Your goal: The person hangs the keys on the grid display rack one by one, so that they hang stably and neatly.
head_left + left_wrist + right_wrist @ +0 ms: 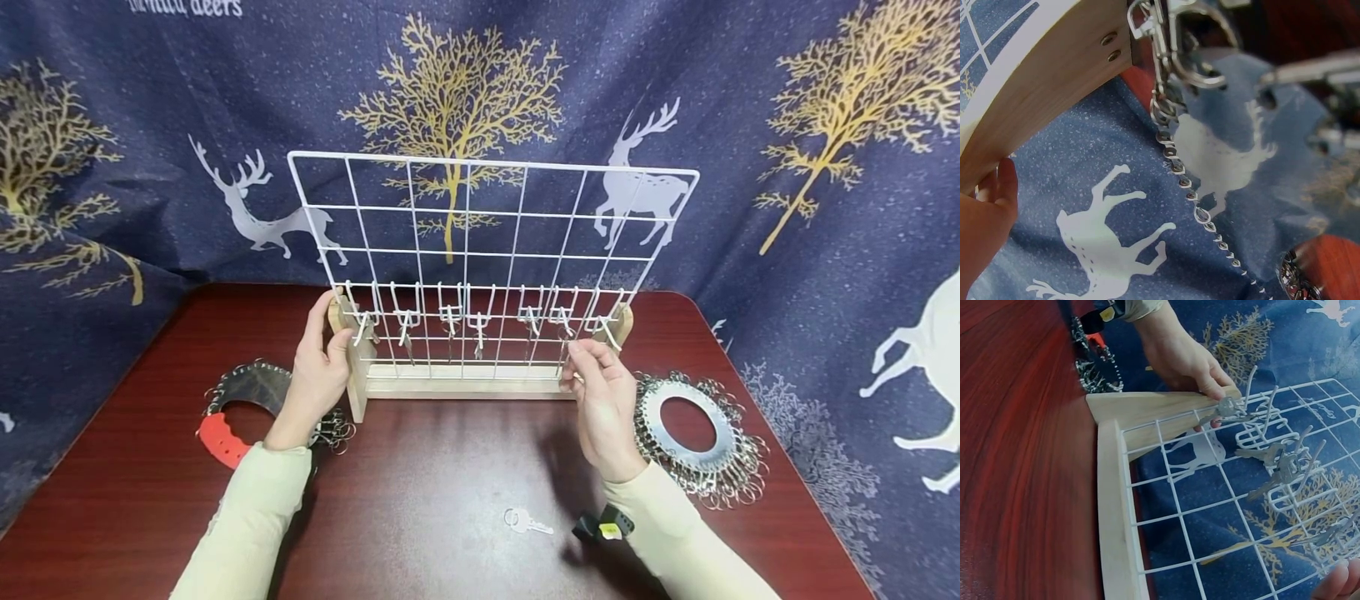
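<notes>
A white wire grid rack (491, 213) stands in a wooden frame (450, 387), with a row of white hooks (407, 318) across its lower part. Keys (1279, 464) hang on several of the hooks. My left hand (318, 367) grips the frame's left side post (1054, 81), thumb in front and fingers behind. My right hand (603, 392) is at the hook second from the right, thumb and forefinger close together beside the key (1329, 534) hanging there. In the right wrist view its fingertips (1338, 581) show a little apart from that key.
A loose key (528, 521) on a ring lies in front of the rack. To the right lies a metal disc (652, 421) fringed with rings and clasps. Another ringed disc with a red handle (222, 440) lies left, beside my left forearm. A patterned cloth (495, 100) hangs behind.
</notes>
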Tool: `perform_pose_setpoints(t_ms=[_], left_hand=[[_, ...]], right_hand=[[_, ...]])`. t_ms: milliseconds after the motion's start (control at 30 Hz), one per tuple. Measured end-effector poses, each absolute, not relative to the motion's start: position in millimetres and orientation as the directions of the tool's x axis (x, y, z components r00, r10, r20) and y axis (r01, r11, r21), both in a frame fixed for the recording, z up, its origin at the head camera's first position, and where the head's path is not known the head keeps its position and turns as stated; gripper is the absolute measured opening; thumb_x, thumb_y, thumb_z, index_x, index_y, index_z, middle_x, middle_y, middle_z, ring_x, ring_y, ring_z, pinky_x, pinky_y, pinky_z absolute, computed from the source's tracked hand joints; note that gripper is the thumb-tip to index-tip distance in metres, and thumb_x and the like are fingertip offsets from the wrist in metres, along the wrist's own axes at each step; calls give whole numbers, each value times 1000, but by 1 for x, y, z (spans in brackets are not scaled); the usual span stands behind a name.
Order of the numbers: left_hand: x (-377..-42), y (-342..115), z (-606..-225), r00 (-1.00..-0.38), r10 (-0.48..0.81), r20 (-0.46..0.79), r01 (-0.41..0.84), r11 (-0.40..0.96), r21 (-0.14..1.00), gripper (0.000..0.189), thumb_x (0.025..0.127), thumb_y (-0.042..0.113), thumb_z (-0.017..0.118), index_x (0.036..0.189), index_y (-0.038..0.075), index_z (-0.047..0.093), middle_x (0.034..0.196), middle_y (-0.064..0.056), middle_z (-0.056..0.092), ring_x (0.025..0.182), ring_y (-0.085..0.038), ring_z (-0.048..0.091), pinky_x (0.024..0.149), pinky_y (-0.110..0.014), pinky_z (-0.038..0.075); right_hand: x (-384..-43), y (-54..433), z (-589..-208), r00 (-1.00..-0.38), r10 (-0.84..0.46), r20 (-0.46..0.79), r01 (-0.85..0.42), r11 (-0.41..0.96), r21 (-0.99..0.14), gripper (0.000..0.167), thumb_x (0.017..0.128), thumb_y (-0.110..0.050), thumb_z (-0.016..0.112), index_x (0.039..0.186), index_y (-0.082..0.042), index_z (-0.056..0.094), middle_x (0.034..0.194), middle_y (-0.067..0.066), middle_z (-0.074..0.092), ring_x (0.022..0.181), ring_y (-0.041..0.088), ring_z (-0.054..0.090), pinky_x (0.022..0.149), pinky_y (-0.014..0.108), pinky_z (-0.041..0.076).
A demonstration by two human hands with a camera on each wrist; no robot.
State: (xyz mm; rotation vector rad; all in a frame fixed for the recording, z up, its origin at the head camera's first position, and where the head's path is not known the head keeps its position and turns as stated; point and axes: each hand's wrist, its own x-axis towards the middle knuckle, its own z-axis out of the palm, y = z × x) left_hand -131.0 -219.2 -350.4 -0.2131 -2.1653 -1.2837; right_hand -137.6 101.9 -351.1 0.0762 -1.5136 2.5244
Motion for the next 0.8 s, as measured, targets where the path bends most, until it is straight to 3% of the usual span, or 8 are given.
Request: perform_pose_setpoints(t_ms=[200, 333, 433, 533, 633, 800], left_hand=[[-130, -219, -350, -799, -159, 580, 434, 516, 739, 48, 96, -4, 52, 141, -6, 38, 125, -27, 55, 112, -19, 50, 96, -13, 32], [-130, -219, -351, -797, -158, 583, 435, 519, 736, 48, 96, -4, 52, 142, -5, 38, 125, -27, 55, 112, -14, 50, 96, -14, 33], [-130, -220, -351, -798, -154, 583, 438, 518, 735, 48, 96, -4, 52, 142, -5, 38, 126, -26, 55, 113, -15, 50, 96, -14, 32], [-131, -220, -351, -798, -153, 583, 438, 518, 735, 48, 96, -4, 51, 142, -5, 38, 127, -26, 55, 114, -18, 50, 97, -14, 32], [-131, -219, -351, -800, -150, 581, 440, 512, 738, 48, 96, -5, 51, 142, -5, 37, 127, -27, 55, 114, -20, 50, 96, -14, 32], [-130, -219, -351, -808, -156, 568, 428, 505, 749, 48, 96, -4, 50, 142, -5, 37, 127, -27, 54, 114, -18, 49, 97, -14, 33]], right_hand=[[-132, 104, -359, -991, 93, 95, -124, -383, -915, 6, 93, -8, 63, 95, -3, 60, 70, 2, 57, 64, 12, 53, 58, 23, 46], [-123, 106, -369, -997, -46, 67, -60, -139, -989, 10, 91, -5, 64, 99, 0, 61, 76, 6, 58, 65, 14, 55, 60, 24, 49], [-114, 107, -381, -968, -236, 79, -114, 136, -984, 12, 90, -11, 68, 99, -5, 63, 82, 5, 62, 68, 14, 56, 63, 26, 50], [-106, 109, -392, -878, -461, 129, -313, 350, -883, 12, 90, -17, 69, 100, -13, 64, 84, -2, 63, 72, 12, 57, 65, 27, 49], [-99, 111, -402, -756, -639, 142, -531, 473, -702, 17, 90, -26, 69, 103, -16, 63, 84, -10, 61, 74, 6, 57, 68, 26, 49], [-90, 119, -405, -635, -772, -17, -673, 565, -478, 41, 81, -51, 72, 108, -22, 62, 90, -15, 53, 81, 1, 52, 76, 27, 47]])
